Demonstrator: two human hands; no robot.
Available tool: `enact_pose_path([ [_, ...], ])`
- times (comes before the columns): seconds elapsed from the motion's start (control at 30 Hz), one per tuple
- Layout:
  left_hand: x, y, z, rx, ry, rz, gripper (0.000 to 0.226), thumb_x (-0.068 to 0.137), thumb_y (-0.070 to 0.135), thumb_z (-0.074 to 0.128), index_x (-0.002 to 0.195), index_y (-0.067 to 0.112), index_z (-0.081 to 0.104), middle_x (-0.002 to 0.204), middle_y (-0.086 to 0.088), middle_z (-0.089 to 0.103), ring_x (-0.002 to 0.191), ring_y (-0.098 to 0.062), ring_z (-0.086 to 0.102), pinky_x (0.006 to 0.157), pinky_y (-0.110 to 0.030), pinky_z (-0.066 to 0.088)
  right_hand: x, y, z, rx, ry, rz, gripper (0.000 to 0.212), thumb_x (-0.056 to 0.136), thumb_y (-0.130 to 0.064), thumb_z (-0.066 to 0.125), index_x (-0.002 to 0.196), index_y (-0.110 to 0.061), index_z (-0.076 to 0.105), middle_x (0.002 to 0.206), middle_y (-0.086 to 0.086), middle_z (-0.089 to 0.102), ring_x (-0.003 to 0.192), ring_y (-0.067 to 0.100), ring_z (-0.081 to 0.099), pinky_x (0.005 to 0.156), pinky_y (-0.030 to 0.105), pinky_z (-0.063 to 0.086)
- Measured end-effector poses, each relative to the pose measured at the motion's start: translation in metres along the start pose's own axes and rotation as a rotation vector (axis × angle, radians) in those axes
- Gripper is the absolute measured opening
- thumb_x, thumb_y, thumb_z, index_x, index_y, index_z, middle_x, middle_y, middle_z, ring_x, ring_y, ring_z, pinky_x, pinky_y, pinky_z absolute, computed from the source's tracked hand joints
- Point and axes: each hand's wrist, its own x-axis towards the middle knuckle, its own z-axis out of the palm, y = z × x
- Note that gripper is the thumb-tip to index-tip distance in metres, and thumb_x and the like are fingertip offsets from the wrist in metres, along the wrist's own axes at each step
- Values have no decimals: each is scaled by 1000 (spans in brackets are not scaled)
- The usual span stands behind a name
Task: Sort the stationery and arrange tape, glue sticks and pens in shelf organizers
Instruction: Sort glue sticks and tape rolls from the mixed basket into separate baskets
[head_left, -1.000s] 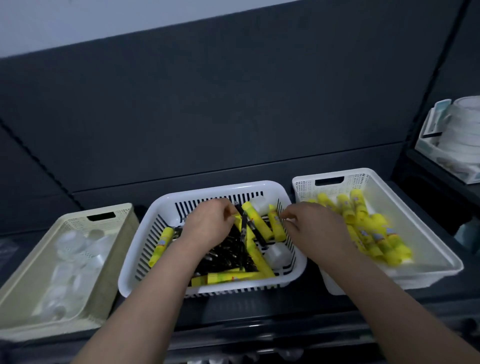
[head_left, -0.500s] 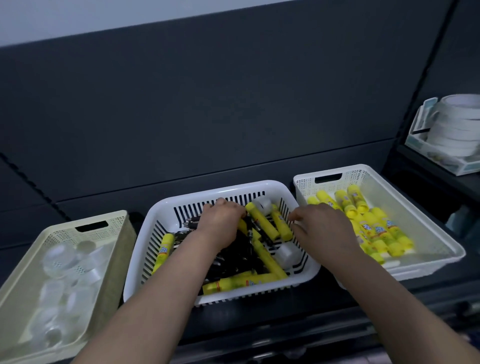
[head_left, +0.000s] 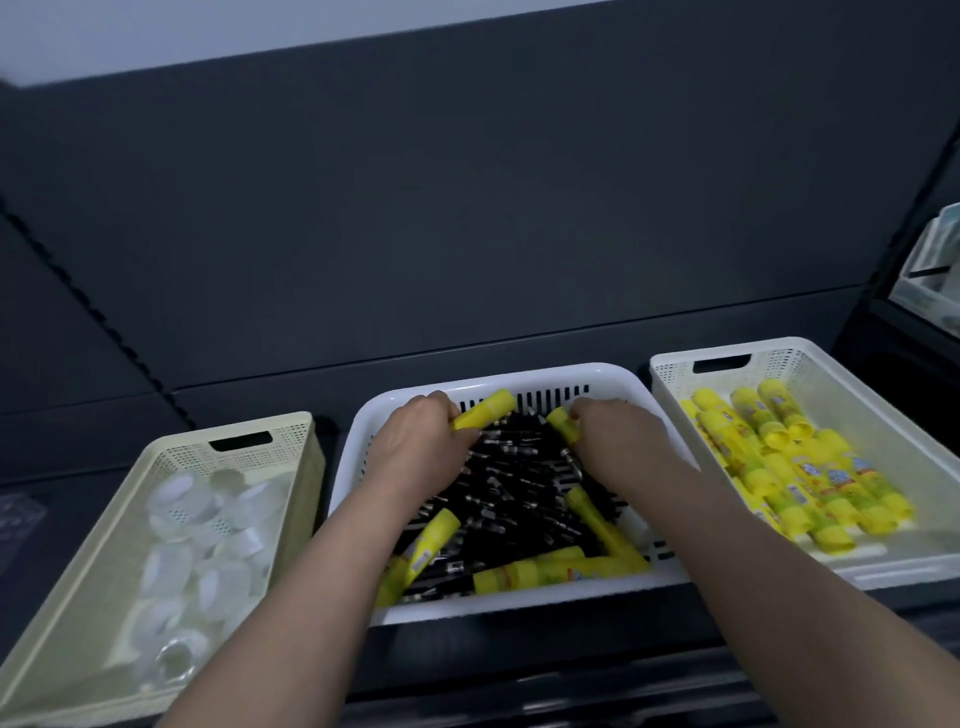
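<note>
A white slotted basket (head_left: 498, 375) in the middle holds a heap of black pens (head_left: 511, 483) and several loose yellow glue sticks (head_left: 545, 571). My left hand (head_left: 415, 444) is at the basket's back and grips a yellow glue stick (head_left: 488, 408) that points up and to the right. My right hand (head_left: 621, 441) is beside it, its fingers curled round another yellow glue stick (head_left: 563, 422). To the right, a white mesh basket (head_left: 841, 379) holds several glue sticks (head_left: 789, 478). A cream basket (head_left: 171, 452) on the left holds clear tape rolls (head_left: 197, 540).
The three baskets stand side by side on a dark shelf against a dark back panel (head_left: 467, 234). At the far right edge a white tray (head_left: 930, 280) sits on a side shelf. A dark shelf lip (head_left: 545, 691) runs under my forearms.
Both hands have moved to the back of the middle basket and each has taken hold of a glue stick. The camera has moved closer and turned left.
</note>
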Motion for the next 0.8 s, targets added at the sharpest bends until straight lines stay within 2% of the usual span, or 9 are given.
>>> enact_pose_path([
  [0.07,-2,-6,-2,-23,-1,-1,18,90,34,59,90,17,55,84,0,59,82,-24,57,63,-32,39,4,-6,4,-7,-29,-3,29,86,-18,57,114,-19,52,98,3,62,83,25,61,59,29,43],
  [0.17,-4,-12,-4,-63,-10,16,17,90,33,59,91,17,56,85,0,60,83,-22,57,65,-33,42,2,-17,12,24,-138,-66,31,83,-31,64,109,-17,55,110,4,51,92,26,58,72,36,51],
  [0.23,-5,-14,-4,-87,-5,33,17,90,33,59,93,17,57,87,-1,62,85,-22,58,69,-34,45,1,-21,7,50,-131,-66,25,82,-32,63,104,-19,60,103,1,54,89,23,58,71,33,50],
  [0.33,-5,-15,-5,-73,53,52,16,88,34,60,94,20,59,89,2,63,89,-21,56,72,-34,46,0,-22,-14,190,-1,-16,17,81,-31,61,93,-19,60,76,-3,61,71,17,59,56,27,43],
  [0.43,-2,-7,-5,-97,61,53,16,85,38,60,90,23,58,84,6,61,85,-18,57,68,-33,46,-7,-19,-36,317,154,-11,23,71,-25,61,90,-23,48,64,-6,56,59,11,53,45,26,33],
  [0.57,2,19,1,-127,40,66,20,85,45,59,91,26,56,82,10,59,79,-14,57,61,-30,42,-22,-3,-48,400,240,-31,20,66,-27,64,81,-27,51,64,-6,57,65,15,55,51,28,41],
  [0.67,3,46,9,-128,44,106,23,85,50,58,91,28,56,84,10,58,80,-14,56,58,-29,39,-31,25,-52,450,309,35,19,66,-27,67,80,-27,53,75,-8,60,73,18,55,56,30,42],
  [0.8,3,92,25,-152,-22,157,28,81,55,58,85,28,59,83,11,61,83,-15,57,67,-30,45,-46,78,-59,446,415,136,20,69,-28,67,83,-27,52,77,-9,57,75,20,52,60,31,39],
])
